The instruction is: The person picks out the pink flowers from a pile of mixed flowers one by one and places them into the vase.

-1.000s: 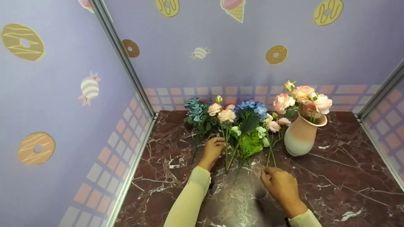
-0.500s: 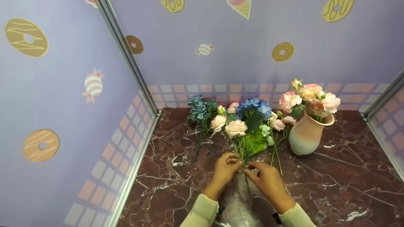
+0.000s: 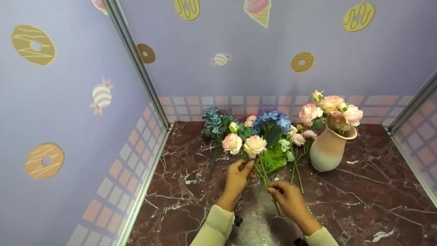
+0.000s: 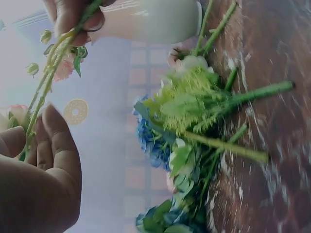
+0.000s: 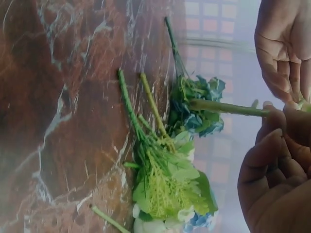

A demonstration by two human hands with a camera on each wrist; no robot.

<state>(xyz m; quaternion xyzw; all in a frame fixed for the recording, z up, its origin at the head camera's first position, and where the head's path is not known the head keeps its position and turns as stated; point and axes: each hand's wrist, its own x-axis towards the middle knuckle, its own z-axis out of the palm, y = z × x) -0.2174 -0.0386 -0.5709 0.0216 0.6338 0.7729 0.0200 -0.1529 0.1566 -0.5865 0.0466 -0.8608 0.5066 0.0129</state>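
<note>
A spray of pale pink artificial flowers (image 3: 255, 146), with two full blooms and a bud, is raised above the table, its blooms leaning away from the person. Near the lower end of its green stem, my right hand (image 3: 290, 201) pinches it between thumb and fingers; the bare stem tip shows below in the right wrist view. Higher up, just under the blooms, my left hand (image 3: 235, 179) holds the branching stems (image 4: 46, 87) between thumb and fingertips. Behind the spray lie a blue hydrangea (image 3: 271, 120) and bright green foliage (image 3: 275, 159).
A peach-and-white vase (image 3: 326, 153) holding pink flowers (image 3: 333, 103) stands at the right. Teal flowers (image 3: 212, 122) lie at the left, small pink flowers (image 3: 299, 139) beside the vase. Patterned panels (image 3: 252, 78) border the dark red marbled table (image 3: 368, 194).
My right hand has come left from beside the small pink flowers and now grips the spray's stem. The spray has been lifted toward the person; my left hand has shifted up its stem.
</note>
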